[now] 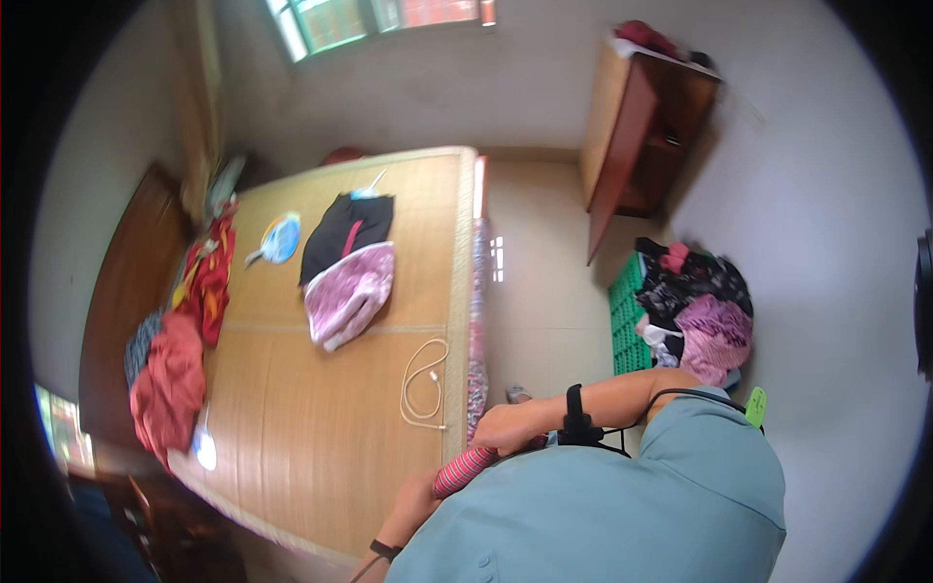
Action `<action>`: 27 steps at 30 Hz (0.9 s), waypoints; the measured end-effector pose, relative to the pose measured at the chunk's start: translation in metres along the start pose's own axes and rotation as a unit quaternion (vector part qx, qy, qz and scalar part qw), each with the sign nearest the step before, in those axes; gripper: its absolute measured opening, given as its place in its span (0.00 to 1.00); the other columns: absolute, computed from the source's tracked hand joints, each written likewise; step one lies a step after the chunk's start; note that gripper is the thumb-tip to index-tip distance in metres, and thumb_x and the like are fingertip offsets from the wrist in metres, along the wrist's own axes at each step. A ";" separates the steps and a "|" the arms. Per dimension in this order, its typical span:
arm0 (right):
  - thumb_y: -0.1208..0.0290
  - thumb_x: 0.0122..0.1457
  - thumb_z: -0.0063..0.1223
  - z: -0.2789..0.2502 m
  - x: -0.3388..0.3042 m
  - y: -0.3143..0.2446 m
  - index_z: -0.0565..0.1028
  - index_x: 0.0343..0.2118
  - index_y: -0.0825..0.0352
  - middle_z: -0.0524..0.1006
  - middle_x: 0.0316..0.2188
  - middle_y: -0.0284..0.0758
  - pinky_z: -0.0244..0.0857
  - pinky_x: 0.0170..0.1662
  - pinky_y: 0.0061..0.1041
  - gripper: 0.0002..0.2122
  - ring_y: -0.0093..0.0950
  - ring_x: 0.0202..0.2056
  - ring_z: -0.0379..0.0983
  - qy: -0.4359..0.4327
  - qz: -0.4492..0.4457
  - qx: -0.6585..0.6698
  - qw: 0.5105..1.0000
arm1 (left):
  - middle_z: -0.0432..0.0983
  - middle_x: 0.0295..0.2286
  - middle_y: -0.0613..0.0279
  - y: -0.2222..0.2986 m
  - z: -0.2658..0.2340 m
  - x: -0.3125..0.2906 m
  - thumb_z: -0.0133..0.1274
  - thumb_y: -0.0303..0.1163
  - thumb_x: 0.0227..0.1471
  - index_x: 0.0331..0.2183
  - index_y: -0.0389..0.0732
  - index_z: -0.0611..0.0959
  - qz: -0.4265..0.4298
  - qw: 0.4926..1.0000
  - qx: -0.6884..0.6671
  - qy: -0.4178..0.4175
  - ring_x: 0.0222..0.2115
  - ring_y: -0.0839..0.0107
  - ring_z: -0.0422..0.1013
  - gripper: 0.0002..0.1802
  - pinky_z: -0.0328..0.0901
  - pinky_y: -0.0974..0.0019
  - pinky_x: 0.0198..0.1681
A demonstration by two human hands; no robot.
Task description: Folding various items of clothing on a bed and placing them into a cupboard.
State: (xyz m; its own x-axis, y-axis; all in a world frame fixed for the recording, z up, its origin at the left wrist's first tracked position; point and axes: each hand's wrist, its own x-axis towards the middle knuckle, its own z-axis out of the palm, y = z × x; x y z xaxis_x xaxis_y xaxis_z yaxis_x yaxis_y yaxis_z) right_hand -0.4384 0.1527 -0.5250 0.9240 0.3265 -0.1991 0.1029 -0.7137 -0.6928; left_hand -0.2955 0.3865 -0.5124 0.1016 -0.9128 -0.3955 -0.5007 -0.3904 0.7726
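Observation:
Close to my body, at the bed's near right edge, a red striped piece of cloth (465,471) stretches between my hands. My left hand (416,497) is closed around its lower left end. Fingers of my right hand (505,429) wrap its upper end, and part of the cloth is hidden behind that hand and my shirt. Just beyond my hands, a pale looped cable (405,387) lies on the bed mat (292,408). Farther up the mat, a black garment (328,231) lies against a pink-and-white cloth item (352,291).
A round blue hand fan (282,239) lies on the bed. Salmon cloth (170,389) and red-yellow cloth (207,291) are heaped by the wooden headboard (121,301). To the right, a green basket (625,301) stands beside piled clothes (714,330), below a wooden cabinet (622,136) with its door ajar.

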 end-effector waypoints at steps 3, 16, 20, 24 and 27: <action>0.74 0.38 0.53 -0.013 -0.034 -0.007 0.74 0.28 0.71 0.76 0.24 0.48 0.65 0.33 0.45 0.11 0.50 0.30 0.72 0.032 0.015 -0.035 0.999 | 0.78 0.32 0.47 0.021 -0.001 0.018 0.61 0.40 0.44 0.42 0.44 0.79 -0.003 1.000 0.025 -0.010 0.35 0.48 0.74 0.22 0.68 0.54 0.37; 0.70 0.36 0.59 -0.050 -0.193 0.082 0.77 0.26 0.71 0.77 0.25 0.49 0.66 0.33 0.44 0.13 0.50 0.30 0.73 0.141 0.122 0.028 0.982 | 0.78 0.34 0.48 0.189 0.038 0.196 0.63 0.44 0.43 0.52 0.36 0.68 0.400 0.833 0.367 0.109 0.35 0.50 0.75 0.39 0.69 0.55 0.37; 0.68 0.41 0.57 -0.068 -0.229 0.097 0.76 0.30 0.69 0.77 0.25 0.46 0.67 0.36 0.43 0.13 0.46 0.31 0.74 0.063 0.155 -0.006 0.986 | 0.79 0.32 0.51 0.188 0.065 0.243 0.62 0.39 0.43 0.46 0.45 0.75 0.123 0.966 0.155 -0.164 0.33 0.51 0.75 0.26 0.69 0.57 0.36; 0.67 0.42 0.60 -0.089 -0.264 0.104 0.74 0.41 0.69 0.78 0.30 0.47 0.67 0.39 0.43 0.21 0.46 0.34 0.75 0.066 0.193 0.037 0.978 | 0.78 0.31 0.49 0.218 0.066 0.271 0.62 0.39 0.43 0.42 0.42 0.76 0.117 0.969 0.163 -0.143 0.33 0.49 0.74 0.23 0.68 0.56 0.35; 0.65 0.43 0.62 -0.100 -0.272 0.104 0.64 0.54 0.69 0.77 0.35 0.48 0.67 0.42 0.41 0.33 0.46 0.38 0.74 0.347 0.091 -0.249 0.899 | 0.78 0.31 0.48 0.206 0.065 0.309 0.62 0.39 0.44 0.41 0.39 0.77 0.161 0.960 0.172 -0.153 0.33 0.47 0.74 0.23 0.68 0.55 0.35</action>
State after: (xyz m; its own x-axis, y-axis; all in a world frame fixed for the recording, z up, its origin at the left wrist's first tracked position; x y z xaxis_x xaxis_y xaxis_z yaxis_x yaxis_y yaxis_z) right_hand -0.6424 -0.0727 -0.4738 0.9318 -0.1654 0.3232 -0.0803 -0.9621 -0.2608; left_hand -0.4235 0.0322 -0.5077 -0.3365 -0.8813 -0.3317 -0.7235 0.0165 0.6901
